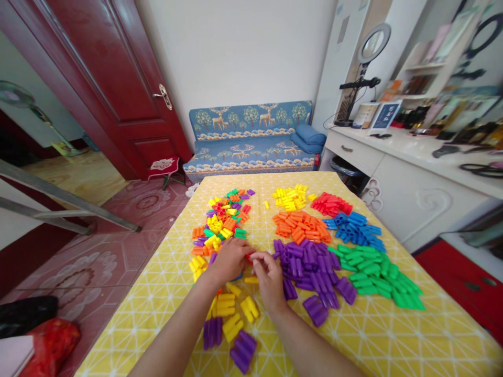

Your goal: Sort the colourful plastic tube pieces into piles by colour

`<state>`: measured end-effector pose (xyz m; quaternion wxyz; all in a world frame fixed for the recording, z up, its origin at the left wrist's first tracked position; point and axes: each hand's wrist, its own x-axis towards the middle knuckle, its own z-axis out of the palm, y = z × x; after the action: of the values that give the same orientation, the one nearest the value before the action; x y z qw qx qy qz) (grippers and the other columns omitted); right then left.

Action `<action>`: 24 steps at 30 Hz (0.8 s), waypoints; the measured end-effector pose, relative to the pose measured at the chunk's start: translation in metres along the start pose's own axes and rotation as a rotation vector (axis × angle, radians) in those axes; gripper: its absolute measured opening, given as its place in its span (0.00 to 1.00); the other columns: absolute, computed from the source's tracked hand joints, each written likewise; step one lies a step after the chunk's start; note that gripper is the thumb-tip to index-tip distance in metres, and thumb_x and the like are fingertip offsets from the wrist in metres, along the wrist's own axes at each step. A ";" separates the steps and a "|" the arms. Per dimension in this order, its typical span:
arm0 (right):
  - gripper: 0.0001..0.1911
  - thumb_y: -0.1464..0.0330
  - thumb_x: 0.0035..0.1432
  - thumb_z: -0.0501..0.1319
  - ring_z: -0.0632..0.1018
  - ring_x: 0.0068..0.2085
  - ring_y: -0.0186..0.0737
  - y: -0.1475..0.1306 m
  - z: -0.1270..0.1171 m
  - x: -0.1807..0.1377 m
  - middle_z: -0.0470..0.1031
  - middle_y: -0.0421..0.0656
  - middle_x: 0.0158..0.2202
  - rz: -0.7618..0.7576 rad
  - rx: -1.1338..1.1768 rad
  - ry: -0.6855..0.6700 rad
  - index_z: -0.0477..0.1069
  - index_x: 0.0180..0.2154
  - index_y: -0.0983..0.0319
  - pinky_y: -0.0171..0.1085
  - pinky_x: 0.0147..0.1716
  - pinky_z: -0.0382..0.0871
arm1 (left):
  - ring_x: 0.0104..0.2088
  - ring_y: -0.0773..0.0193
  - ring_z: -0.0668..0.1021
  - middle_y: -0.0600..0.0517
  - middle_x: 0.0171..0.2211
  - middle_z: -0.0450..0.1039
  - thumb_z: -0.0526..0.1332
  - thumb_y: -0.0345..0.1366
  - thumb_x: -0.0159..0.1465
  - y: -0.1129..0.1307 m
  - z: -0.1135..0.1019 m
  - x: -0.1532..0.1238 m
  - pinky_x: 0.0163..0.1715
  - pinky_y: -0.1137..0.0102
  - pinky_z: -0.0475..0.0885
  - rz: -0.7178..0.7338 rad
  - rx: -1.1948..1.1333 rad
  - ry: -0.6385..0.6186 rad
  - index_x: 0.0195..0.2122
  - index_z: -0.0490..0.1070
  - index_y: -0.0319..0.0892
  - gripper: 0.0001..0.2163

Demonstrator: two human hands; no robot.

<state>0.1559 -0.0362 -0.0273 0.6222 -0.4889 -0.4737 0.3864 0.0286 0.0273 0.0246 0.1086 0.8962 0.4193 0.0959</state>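
My left hand and my right hand meet above the table, fingers pinched on a small red plastic tube piece; most of it is hidden by the fingers. To the left and beyond lies a mixed heap of tube pieces in several colours. Loose yellow pieces and purple pieces lie nearer, between and under my forearms. Just right of my right hand is a purple pile. Beyond it are piles of orange, yellow, red, blue and green pieces.
A yellow patterned cloth covers the table. Behind it stands a blue sofa with deer prints. A white dresser with a ring light is at the right. At the left are a red door and a small stool.
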 end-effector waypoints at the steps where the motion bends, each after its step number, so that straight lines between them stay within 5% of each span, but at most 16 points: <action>1: 0.08 0.66 0.59 0.56 0.75 0.34 0.38 0.002 0.000 0.000 0.75 0.41 0.32 -0.003 -0.003 0.000 0.72 0.35 0.60 0.35 0.33 0.69 | 0.44 0.58 0.75 0.48 0.40 0.76 0.58 0.27 0.58 0.001 0.003 0.001 0.48 0.63 0.66 -0.011 0.024 0.021 0.39 0.77 0.47 0.12; 10: 0.13 0.67 0.59 0.57 0.74 0.44 0.40 0.003 -0.005 0.003 0.71 0.46 0.47 -0.099 -0.101 0.109 0.71 0.46 0.60 0.39 0.42 0.69 | 0.42 0.57 0.74 0.49 0.37 0.76 0.57 0.33 0.64 0.000 0.009 -0.009 0.50 0.59 0.66 -0.086 -0.120 0.264 0.42 0.77 0.47 0.10; 17: 0.13 0.64 0.57 0.61 0.76 0.40 0.40 0.007 0.002 0.002 0.76 0.44 0.40 0.011 0.027 0.036 0.71 0.44 0.61 0.38 0.40 0.71 | 0.41 0.60 0.74 0.50 0.37 0.76 0.55 0.35 0.66 0.012 0.012 -0.020 0.45 0.64 0.69 -0.069 -0.285 0.355 0.42 0.77 0.46 0.10; 20: 0.11 0.63 0.56 0.62 0.76 0.36 0.38 0.009 0.003 0.002 0.75 0.42 0.35 0.042 0.082 0.044 0.70 0.39 0.62 0.36 0.38 0.71 | 0.44 0.59 0.75 0.49 0.40 0.76 0.54 0.38 0.67 0.004 0.015 -0.024 0.50 0.60 0.68 -0.140 -0.204 0.461 0.40 0.77 0.45 0.12; 24: 0.15 0.62 0.56 0.62 0.76 0.36 0.38 0.007 0.002 0.002 0.75 0.42 0.36 0.086 0.130 0.037 0.69 0.44 0.62 0.36 0.36 0.72 | 0.57 0.49 0.68 0.46 0.55 0.70 0.59 0.41 0.63 -0.011 0.024 -0.033 0.57 0.50 0.61 -0.285 0.021 0.472 0.50 0.74 0.49 0.15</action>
<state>0.1545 -0.0322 -0.0339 0.6439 -0.4745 -0.4147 0.4339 0.0056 0.0061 -0.0040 0.0112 0.7821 0.5557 0.2816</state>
